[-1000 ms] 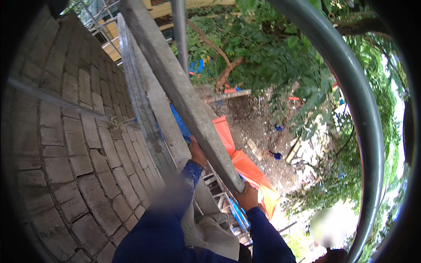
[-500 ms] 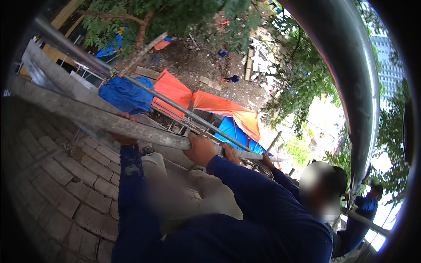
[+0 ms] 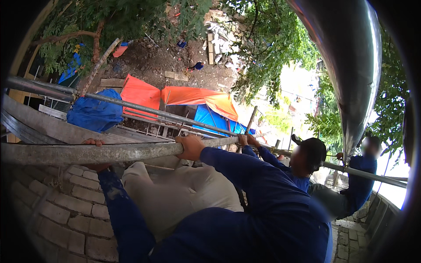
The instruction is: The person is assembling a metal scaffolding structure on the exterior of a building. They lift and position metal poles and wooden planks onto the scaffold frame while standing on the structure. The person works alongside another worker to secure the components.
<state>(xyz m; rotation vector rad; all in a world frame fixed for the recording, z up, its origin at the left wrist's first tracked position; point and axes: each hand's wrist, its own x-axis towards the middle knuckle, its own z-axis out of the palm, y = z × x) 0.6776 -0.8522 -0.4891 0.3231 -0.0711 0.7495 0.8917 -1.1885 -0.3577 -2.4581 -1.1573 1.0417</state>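
Note:
A long, worn grey metal pipe [image 3: 127,153] runs nearly level across the head view, from the left rim toward the right. My left hand [image 3: 99,167] is closed around it, fingertips on the far side and the palm partly hidden by the pipe. Farther right, my right hand [image 3: 191,147] wraps over the same pipe, its knuckles up. Beyond it, a co-worker [image 3: 302,160] in a blue top and dark cap has both hands [image 3: 247,140] close together at the pipe's far end.
Scaffold rails [image 3: 149,112] cross just beyond the pipe. Far below lie a blue tarp [image 3: 95,110], orange tarps [image 3: 199,97] and bare soil. Brick paving [image 3: 83,215] is at lower left. A thick shiny tube [image 3: 351,65] hangs close at upper right. Another person [image 3: 362,175] stands at right.
My view has turned, and the pipe now looks more level. Both my hands keep their grip. The co-worker's hands, earlier apart on the pipe, are now close together.

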